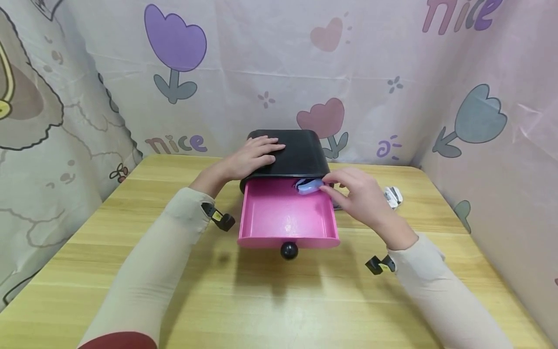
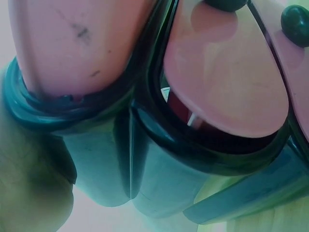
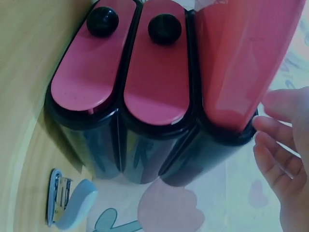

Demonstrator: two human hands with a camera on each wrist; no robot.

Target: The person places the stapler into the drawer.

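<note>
A black cabinet [image 1: 301, 145] with pink drawers stands on the table, its top drawer [image 1: 285, 215] pulled out. My left hand [image 1: 250, 157] rests on the cabinet's top with fingers spread. In the drawer's back right corner is a small light purple-blue object [image 1: 309, 187], partly under the cabinet's edge; its kind is unclear. My right hand [image 1: 355, 194] pinches its right end between thumb and fingertips. In the right wrist view the right hand [image 3: 285, 145] is beside the top drawer, whose wall hides the object. The lower drawers [image 3: 157, 72] are pushed in, one slightly ajar in the left wrist view.
A white and light blue stapler [image 1: 393, 197] lies on the wooden table [image 1: 279, 310], right of the cabinet and behind my right hand. A round black knob [image 1: 289, 250] sticks out from the drawer's front. Printed cloth [image 1: 261, 72] hangs behind and at both sides.
</note>
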